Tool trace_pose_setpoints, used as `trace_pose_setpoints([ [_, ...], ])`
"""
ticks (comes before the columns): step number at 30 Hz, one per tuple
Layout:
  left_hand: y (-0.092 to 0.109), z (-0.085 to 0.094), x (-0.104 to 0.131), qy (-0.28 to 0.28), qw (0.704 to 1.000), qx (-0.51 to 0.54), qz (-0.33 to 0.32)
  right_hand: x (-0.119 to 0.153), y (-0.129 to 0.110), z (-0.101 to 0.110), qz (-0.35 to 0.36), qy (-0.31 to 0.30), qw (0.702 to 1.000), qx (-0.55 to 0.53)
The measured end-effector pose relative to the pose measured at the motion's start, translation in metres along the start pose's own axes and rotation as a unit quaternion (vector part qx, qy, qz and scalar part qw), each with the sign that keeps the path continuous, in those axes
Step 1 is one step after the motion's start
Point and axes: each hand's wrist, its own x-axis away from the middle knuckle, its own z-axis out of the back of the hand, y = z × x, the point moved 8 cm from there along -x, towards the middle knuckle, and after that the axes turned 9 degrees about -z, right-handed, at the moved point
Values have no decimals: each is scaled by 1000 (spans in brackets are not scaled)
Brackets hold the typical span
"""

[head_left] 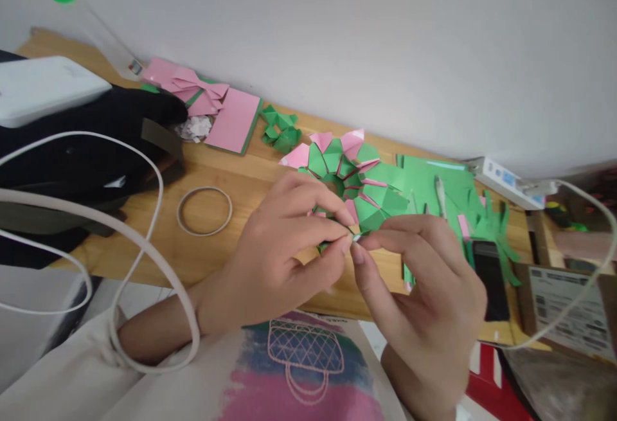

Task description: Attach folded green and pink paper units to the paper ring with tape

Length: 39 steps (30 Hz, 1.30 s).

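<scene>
Left hand [289, 234]: thumb and forefinger pinched together on small green paper piece [355, 237]. Right hand [424, 292]: thumb and forefinger closed on same piece's other end, fingertips of both hands nearly touching. Piece held just in front of green-and-pink folded paper ring [354, 180], above wooden table [207, 177]. Green sheets [424, 180] lie right of ring; dark phone [490, 276] near right hand; pale hoop [180, 212] left of left hand.
</scene>
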Motion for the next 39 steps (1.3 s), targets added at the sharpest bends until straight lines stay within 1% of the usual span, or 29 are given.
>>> trace_pose_setpoints([
  [5, 7, 0, -1, -18, 998, -44, -47, -2, -4, -4, 6, -32, 999, 16],
  [10, 10, -2, 1, -38, 994, -83, -68, -4, -7, -8, -4, -34, 998, 58],
  [13, 11, -2, 1, -34, 993, -85, -76, -5, -9, -9, -1, -34, 996, 77],
  [16, 9, -1, 1, -31, 994, -83, -65, -6, -9, -8, 9, -31, 998, 58],
  [21, 5, 1, 2, -16, 997, -57, -43, -7, -3, -8, -4, -44, 999, -7],
  [23, 4, 1, 2, -17, 997, -59, -40, -7, -1, -9, -8, -51, 999, -11],
  [28, 7, -1, 2, -31, 993, -85, -70, -8, 0, -10, -14, -44, 999, 2],
  [33, 6, -2, 2, -32, 995, -78, -61, -9, 0, -11, -9, -39, 999, -9],
  [35, 6, -2, 3, -30, 995, -74, -64, -9, 1, -11, -20, -36, 999, -18],
  [39, 2, -1, 3, -14, 997, -59, -43, -8, 6, -11, -46, -38, 997, -54],
])
